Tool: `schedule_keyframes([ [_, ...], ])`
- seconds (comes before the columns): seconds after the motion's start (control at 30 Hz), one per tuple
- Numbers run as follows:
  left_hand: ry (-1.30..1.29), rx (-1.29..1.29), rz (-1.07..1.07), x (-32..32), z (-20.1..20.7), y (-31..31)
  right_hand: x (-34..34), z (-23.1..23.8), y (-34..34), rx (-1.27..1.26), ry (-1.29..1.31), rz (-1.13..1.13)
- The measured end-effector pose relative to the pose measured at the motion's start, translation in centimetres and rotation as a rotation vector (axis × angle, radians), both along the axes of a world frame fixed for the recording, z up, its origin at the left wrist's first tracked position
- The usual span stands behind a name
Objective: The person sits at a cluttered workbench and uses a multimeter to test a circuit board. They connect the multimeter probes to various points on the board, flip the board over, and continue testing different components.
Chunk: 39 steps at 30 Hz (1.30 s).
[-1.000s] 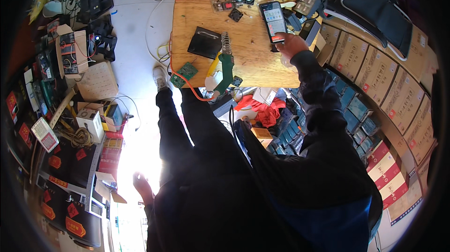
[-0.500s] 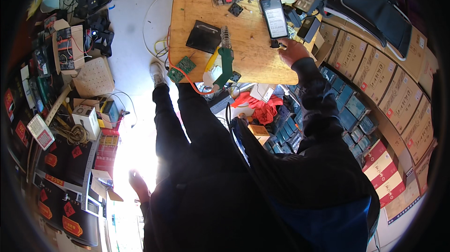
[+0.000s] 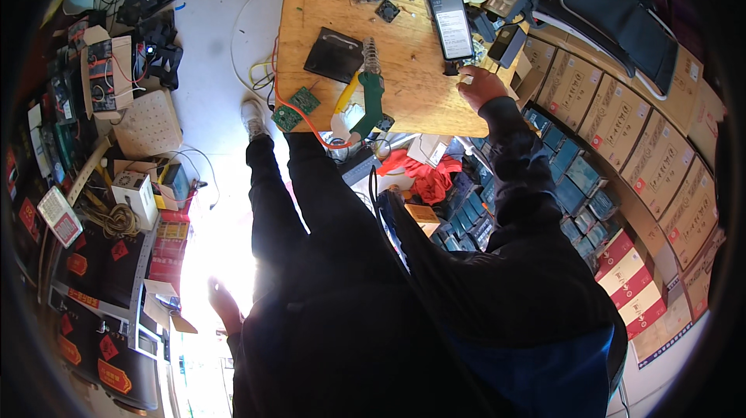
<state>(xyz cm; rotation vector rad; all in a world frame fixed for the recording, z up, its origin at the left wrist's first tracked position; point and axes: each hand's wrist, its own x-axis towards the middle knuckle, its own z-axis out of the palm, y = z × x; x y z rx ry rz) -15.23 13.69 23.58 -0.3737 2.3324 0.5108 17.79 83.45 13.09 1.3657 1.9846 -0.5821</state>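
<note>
Phone (image 3: 452, 24) sits propped upright near the far right edge of the wooden counter (image 3: 420, 99), just beyond the right hand (image 3: 479, 85). That hand rests at the counter's near right corner, fingers curled down, gripping nothing I can see. Left hand (image 3: 224, 305) hangs low by the floor, fingers loose and empty. Middle of the counter is pretty bare; green soldering iron (image 3: 371, 99) hangs over the near edge. Stacked cardboard boxes (image 3: 622, 138) crowd the right side, contents not visible.
</note>
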Motion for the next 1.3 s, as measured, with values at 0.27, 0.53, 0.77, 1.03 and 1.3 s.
schedule_keyframes([
  [0.27, -0.025, -0.061, -0.063, -0.5, -1.0, -3.3, 1.1, -0.6, -0.6, -0.007, -0.001, -0.007],
  [0.53, -0.104, -0.054, 0.048, -1.5, -1.3, -4.5, 1.3, -1.4, -0.3, -0.005, 0.089, -0.086],
  [0.77, -0.1, -0.038, 0.041, -1.5, -1.6, -5.9, 0.4, -2.6, 2.7, -0.082, 0.025, 0.072],
  [1.03, -0.092, -0.009, -0.033, -1.0, -1.4, -7.0, -2.7, -3.2, 5.7, -0.03, 0.113, 0.076],
  [1.3, -0.077, -0.021, -0.003, -0.5, -1.3, -5.4, -1.9, -2.6, 5.9, 0.071, 0.266, 0.106],
])
